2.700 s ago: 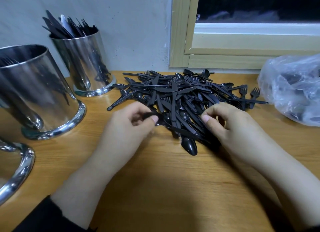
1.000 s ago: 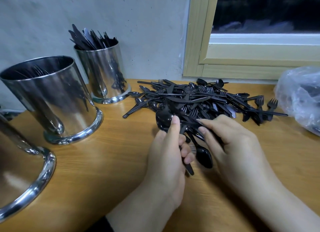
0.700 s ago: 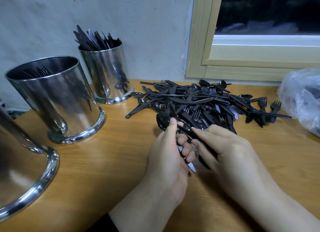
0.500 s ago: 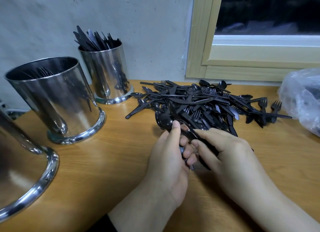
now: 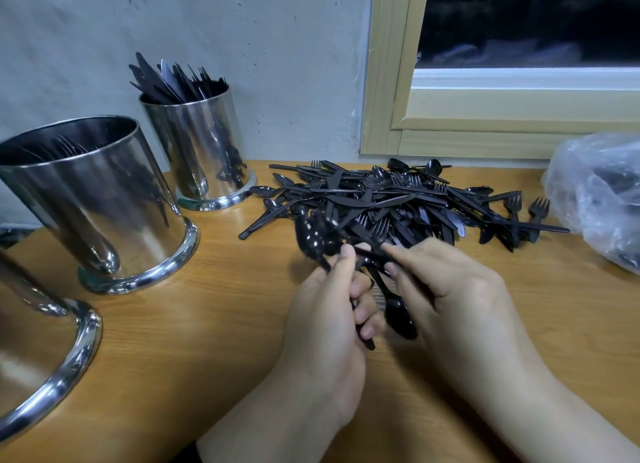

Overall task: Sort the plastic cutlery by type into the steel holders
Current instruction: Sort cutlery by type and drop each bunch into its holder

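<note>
A heap of black plastic cutlery (image 5: 391,203) lies on the wooden table (image 5: 194,327) below the window. My left hand (image 5: 329,317) grips a small bundle of black spoons (image 5: 313,241), their bowls sticking up past my thumb. My right hand (image 5: 446,289) pinches the handle of another black spoon (image 5: 398,312) beside them, its bowl pointing toward me. Three steel holders stand on the left: the far holder (image 5: 201,151) is full of knives, the middle holder (image 5: 93,199) has forks inside, and the near holder (image 5: 45,358) is cut off by the frame.
A crumpled clear plastic bag (image 5: 599,199) with more black cutlery sits at the right edge. A grey wall and a wooden window frame (image 5: 450,140) close off the back of the table.
My left hand has gathered spoons from the heap and lifted them. My right hand has drawn a spoon out of the heap's front edge toward the left hand's bundle.
</note>
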Tool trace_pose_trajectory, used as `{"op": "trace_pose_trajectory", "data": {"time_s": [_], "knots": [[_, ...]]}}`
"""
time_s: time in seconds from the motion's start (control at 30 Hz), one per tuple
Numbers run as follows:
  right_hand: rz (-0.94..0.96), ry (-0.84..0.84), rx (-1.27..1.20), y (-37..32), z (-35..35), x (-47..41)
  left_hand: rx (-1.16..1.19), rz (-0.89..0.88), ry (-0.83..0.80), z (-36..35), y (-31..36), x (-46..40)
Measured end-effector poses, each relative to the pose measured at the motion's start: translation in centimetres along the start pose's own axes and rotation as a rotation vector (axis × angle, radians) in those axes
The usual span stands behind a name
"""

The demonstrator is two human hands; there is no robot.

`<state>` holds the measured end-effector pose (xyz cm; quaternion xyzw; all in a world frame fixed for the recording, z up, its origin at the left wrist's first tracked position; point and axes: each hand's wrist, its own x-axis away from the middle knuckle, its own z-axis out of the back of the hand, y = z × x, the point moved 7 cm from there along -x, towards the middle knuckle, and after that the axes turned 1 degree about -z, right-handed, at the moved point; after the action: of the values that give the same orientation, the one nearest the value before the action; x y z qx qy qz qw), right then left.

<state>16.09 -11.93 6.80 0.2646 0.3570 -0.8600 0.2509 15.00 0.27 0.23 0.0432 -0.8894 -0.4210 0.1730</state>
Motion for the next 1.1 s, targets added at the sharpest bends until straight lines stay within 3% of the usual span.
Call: {"op": "trace_pose_trajectory", "data": {"time_s": [0.43,0.7,0.97,1.1], "knots": [[-0.038,-0.106,-0.031,-0.3,-1.1,0.5,-0.041,-0.019,0.065,0.5,0.3,0.0],[-0.129,-0.209,0.010,-0.7,-2.4,1.0,0.103,0.038,-0.026,-0.7,0.3,0.5],[0.003,-0.167,0.119,-2.2,-1.9,0.7,0.016,0.066,0.110,0.7,-0.1,0.0],[-0.075,-0.126,0.084,-0.8,-1.4,0.4,0.076,0.036,0.100,0.6,0.3,-0.4]]}}
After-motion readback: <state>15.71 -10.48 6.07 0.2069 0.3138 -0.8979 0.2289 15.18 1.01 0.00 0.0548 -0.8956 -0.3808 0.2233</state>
